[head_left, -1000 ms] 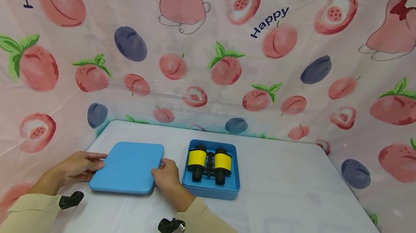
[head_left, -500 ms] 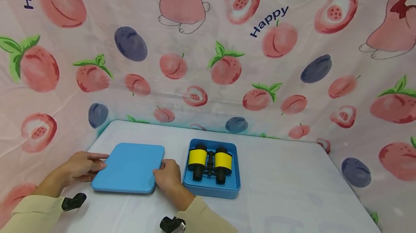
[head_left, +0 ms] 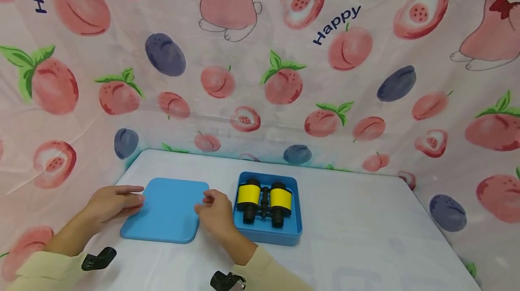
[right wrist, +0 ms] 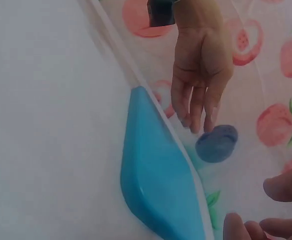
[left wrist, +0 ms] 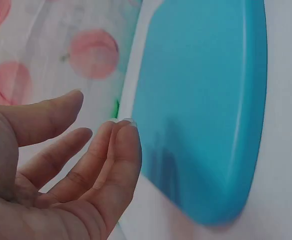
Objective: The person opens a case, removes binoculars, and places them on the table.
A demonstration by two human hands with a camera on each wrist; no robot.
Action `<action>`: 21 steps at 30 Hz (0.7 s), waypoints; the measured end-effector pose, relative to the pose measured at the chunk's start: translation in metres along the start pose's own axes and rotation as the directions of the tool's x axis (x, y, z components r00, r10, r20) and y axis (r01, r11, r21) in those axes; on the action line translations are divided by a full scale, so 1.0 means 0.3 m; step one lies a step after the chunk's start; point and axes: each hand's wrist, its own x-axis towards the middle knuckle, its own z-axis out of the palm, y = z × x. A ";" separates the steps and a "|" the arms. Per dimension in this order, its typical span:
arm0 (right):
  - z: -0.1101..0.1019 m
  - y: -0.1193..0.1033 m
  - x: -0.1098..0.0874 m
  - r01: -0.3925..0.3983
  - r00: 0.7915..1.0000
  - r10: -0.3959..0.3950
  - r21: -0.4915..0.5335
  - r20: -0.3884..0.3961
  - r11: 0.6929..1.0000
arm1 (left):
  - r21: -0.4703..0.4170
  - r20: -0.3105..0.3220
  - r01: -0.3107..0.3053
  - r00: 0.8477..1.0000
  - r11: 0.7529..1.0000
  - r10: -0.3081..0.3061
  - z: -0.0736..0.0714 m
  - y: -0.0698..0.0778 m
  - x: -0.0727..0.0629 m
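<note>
Firstly, left sleeve (head_left: 50, 269): pale beige, below and left of the blue lid (head_left: 168, 214).

Black wrist device, left (head_left: 99, 259): beside the cuff, just off the lid's near left corner.

Left hand (head_left: 115, 204): at the lid's left edge, fingertips reaching toward it. Thumb and fingers spread, the fingers relaxed and nearly straight; nothing in the grasp. Both wrist views show it apart from the lid, whose surface carries a dim, finger-shaped dark patch.

Blue lid: one, flat, square with rounded corners, smooth; lying on the white bench (head_left: 365, 223), between the two hands.

Right hand (head_left: 215, 212): at the lid's right edge, its fingertips overlapping that edge in the head view. Fingers loosely bent, thumb parted from them, nothing held; the fingertips seen in the right wrist view stand apart from the lid.

Black wrist device, right (head_left: 225, 281): below and right of the lid, at the cuff.

Right sleeve (head_left: 274, 274): pale beige, farther right of the lid along the near side.

Blue box (head_left: 270, 237): shallow, without cover, right of the lid, past the right hand.

Binoculars (head_left: 265, 201): one pair, black with two yellow bands, right of the lid, lying in the box.

Printed cloth (head_left: 252, 54): behind the lid and at both flanks; peaches, dark plums, rabbits, the word "Happy".
</note>
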 end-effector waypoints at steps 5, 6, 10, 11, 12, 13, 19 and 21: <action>-0.067 -0.036 -0.014 0.028 0.999 -0.029 0.038 0.027 0.999 | -0.126 0.076 -0.060 0.995 0.990 0.070 0.081 0.056 -0.023; -0.080 -0.039 -0.014 0.032 0.999 -0.033 0.037 0.029 0.999 | -0.135 0.081 -0.068 0.994 0.989 0.080 0.101 0.066 -0.026; -0.135 -0.046 -0.009 0.033 0.999 -0.034 0.013 0.021 0.999 | -0.127 0.074 -0.094 0.992 0.987 0.104 0.186 0.101 -0.025; -0.148 -0.045 -0.007 0.029 0.999 -0.029 0.009 0.019 1.000 | -0.125 0.071 -0.093 0.992 0.988 0.102 0.209 0.109 -0.024; -0.161 -0.043 -0.005 0.027 1.000 -0.027 0.000 0.015 1.000 | -0.124 0.070 -0.091 0.992 0.988 0.100 0.232 0.119 -0.023; -0.174 -0.043 -0.004 0.030 0.999 -0.030 -0.010 0.011 0.999 | -0.124 0.072 -0.092 0.992 0.988 0.101 0.253 0.129 -0.023; -0.266 -0.038 0.005 0.015 1.000 -0.015 -0.043 0.001 0.999 | -0.133 0.081 -0.100 0.991 0.986 0.111 0.378 0.207 -0.012; -0.298 -0.037 0.009 0.004 1.000 -0.005 -0.058 -0.005 0.998 | -0.146 0.084 -0.097 0.990 0.985 0.110 0.415 0.232 -0.006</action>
